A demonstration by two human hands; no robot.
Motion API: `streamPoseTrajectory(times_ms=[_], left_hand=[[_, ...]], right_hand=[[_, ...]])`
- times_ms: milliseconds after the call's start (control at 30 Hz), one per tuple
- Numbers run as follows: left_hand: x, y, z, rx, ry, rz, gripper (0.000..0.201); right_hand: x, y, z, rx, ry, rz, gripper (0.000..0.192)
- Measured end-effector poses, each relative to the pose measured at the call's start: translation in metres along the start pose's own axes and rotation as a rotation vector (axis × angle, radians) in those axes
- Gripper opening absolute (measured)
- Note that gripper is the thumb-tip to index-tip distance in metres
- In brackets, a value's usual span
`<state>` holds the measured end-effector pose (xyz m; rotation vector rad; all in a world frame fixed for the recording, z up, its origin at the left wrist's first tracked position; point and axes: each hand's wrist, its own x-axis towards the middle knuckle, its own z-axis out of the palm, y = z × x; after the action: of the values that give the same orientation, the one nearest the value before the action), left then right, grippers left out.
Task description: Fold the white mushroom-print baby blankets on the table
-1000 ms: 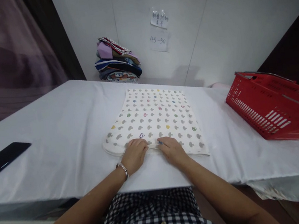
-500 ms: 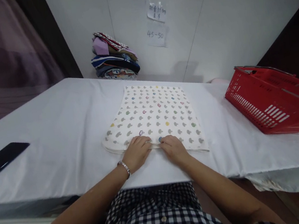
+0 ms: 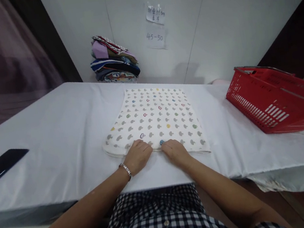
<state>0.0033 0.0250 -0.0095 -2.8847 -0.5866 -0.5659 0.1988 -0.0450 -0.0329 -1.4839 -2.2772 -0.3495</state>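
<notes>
A white cloth (image 3: 152, 117) printed with grey and a few coloured mushrooms lies flat on the table, folded into layers that show along its near edge. My left hand (image 3: 138, 155), with a bracelet at the wrist, has its fingers curled over the middle of that edge. Just to its right, my right hand (image 3: 175, 152) grips the same edge, a small gap between the two. Both thumbs and most fingertips are hidden. The cloth's near left corner is rounded; its right side runs straight.
White sheeting covers the table (image 3: 50, 144). A black phone-like slab (image 3: 2, 166) lies at the left, a red plastic basket (image 3: 270, 100) stands at the right. Folded fabrics (image 3: 114, 60) are stacked at the back against the wall, near paper signs (image 3: 155, 26).
My fingers have curled in a little more at the cloth's near edge. The cloth lies in nearly the same place; the head view has shifted slightly.
</notes>
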Motion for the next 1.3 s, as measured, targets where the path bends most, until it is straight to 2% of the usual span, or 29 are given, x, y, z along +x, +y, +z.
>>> streamPoseTrajectory(times_ms=[267, 500, 667, 800, 967, 1100, 1300], left_hand=[[0.005, -0.001, -0.001, -0.060, -0.088, -0.046, 0.018], [0.007, -0.012, 0.007, -0.257, -0.030, -0.214, 0.021], [0.009, -0.016, 0.007, -0.305, -0.060, -0.278, 0.020], [0.009, -0.016, 0.007, -0.318, -0.048, -0.228, 0.021], [0.007, -0.017, 0.006, -0.330, -0.041, -0.198, 0.022], [0.007, -0.017, 0.007, -0.349, -0.016, -0.178, 0.022], [0.008, -0.016, 0.007, -0.349, 0.021, -0.161, 0.023]], right_hand=[[-0.010, 0.009, -0.014, -0.011, -0.073, -0.011, 0.018], [-0.056, 0.043, -0.039, -0.005, 0.016, 0.054, 0.027], [-0.077, 0.053, -0.047, 0.029, 0.026, 0.135, 0.031], [-0.075, 0.059, -0.047, 0.041, 0.007, 0.217, 0.029], [-0.068, 0.065, -0.045, 0.020, 0.011, 0.124, 0.021], [-0.065, 0.060, -0.048, 0.078, 0.010, 0.049, 0.016], [-0.057, 0.053, -0.044, 0.061, -0.019, 0.063, 0.016]])
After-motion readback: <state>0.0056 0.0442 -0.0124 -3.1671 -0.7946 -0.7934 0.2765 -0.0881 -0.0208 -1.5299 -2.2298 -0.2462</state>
